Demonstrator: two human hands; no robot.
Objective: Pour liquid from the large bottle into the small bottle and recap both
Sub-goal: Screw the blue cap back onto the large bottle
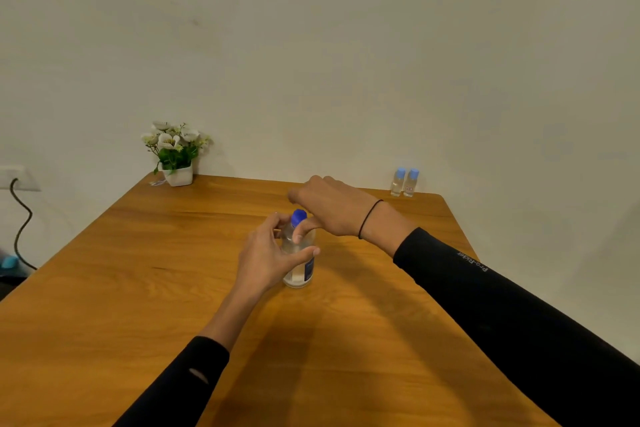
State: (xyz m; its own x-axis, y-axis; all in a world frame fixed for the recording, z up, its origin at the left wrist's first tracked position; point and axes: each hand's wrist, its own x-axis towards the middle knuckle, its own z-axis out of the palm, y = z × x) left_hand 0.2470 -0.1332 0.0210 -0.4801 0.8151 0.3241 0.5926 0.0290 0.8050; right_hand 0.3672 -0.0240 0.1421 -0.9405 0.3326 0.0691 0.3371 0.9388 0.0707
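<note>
The large clear bottle (300, 265) stands upright in the middle of the wooden table (138, 288), its blue cap (298, 217) on its neck. My left hand (266, 256) curls around the bottle's body from the left, thumb across its front. My right hand (332, 206) reaches in from the right above the bottle, thumb down beside the cap; whether the fingers grip the cap is unclear. Two small clear bottles (404, 182) with light blue caps stand side by side at the table's far right corner.
A white pot of artificial flowers (176, 152) sits at the far left corner against the wall. A black cable (20, 225) hangs from a wall socket left of the table. The table's right edge runs diagonally under my right forearm.
</note>
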